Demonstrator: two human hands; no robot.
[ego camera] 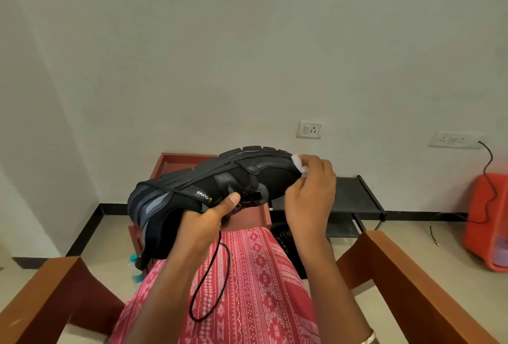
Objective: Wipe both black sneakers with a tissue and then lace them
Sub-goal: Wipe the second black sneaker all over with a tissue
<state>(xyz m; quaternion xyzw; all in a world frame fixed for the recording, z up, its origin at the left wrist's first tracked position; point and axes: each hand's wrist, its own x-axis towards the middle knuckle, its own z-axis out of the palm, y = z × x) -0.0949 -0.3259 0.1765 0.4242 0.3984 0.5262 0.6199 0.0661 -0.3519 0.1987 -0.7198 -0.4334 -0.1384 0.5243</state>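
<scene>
Above my lap, the toe gets wiped.
My left hand [203,222] grips the black sneaker [220,178] sideways so its upper faces me; my right hand [310,192] pinches the tissue [299,162] against the toe.

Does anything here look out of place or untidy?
Only the black lace hangs loose from the sneaker in a long loop over the lap. The left hand holds the sneaker sole up, and the right hand holds a tissue against its toe, which fits wiping.
</scene>
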